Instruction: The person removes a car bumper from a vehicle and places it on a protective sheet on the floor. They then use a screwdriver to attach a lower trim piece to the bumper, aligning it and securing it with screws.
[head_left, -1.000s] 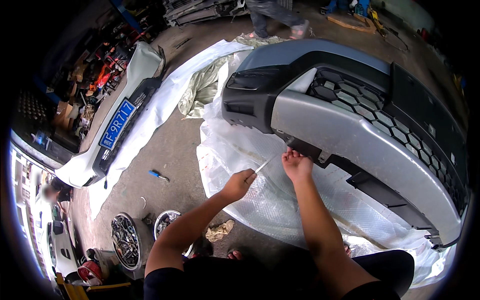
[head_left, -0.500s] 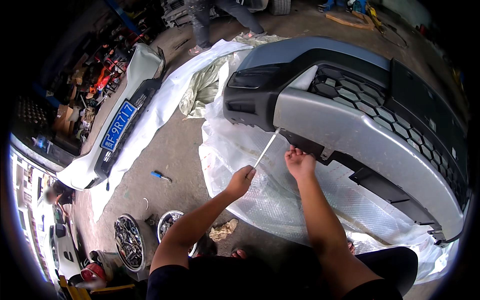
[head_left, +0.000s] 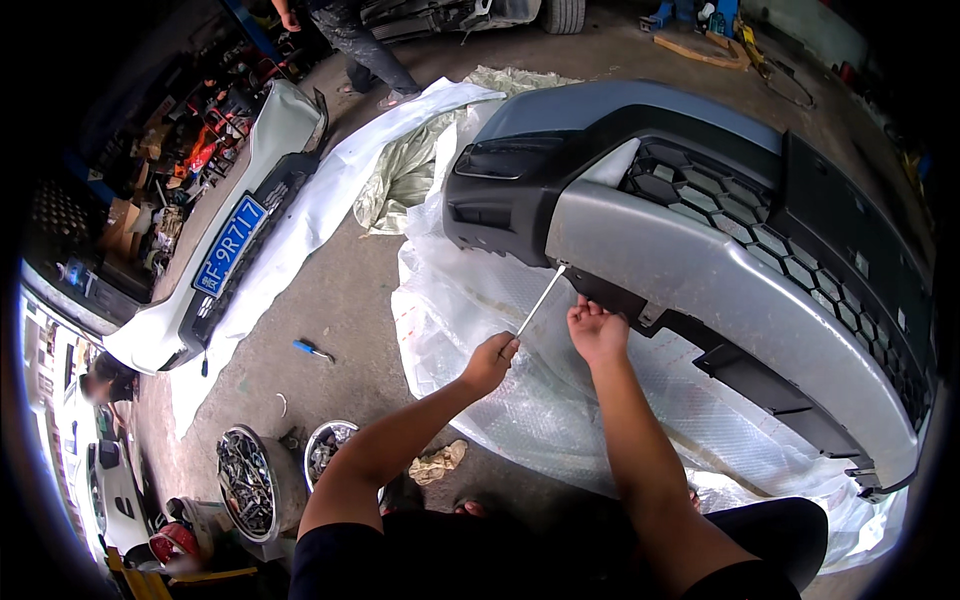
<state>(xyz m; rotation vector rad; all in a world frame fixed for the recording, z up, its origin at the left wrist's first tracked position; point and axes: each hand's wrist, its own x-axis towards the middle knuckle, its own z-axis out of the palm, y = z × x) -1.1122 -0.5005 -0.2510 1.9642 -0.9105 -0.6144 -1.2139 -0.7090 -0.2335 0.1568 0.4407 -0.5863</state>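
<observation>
A large car bumper, silver and black with a honeycomb grille, lies on bubble wrap in front of me. My left hand is closed around the handle end of a slim chrome rod-like tool; its kind is not clear. The tool slants up to the right, and its rounded head meets the bumper's lower edge near the silver-black corner. Just right of it, my right hand has its palm turned up, with curled fingers against the black lower strip. Its fingertips are partly hidden there.
A second, white bumper with a blue plate lies at left on white sheeting. A blue-handled tool is on the floor. Near my feet stand a bucket of metal parts and another container. A person's legs show at the far end.
The tool's handle end and my left hand have shifted slightly right. My right hand stays at the black strip. The person at the far end has stepped left.
</observation>
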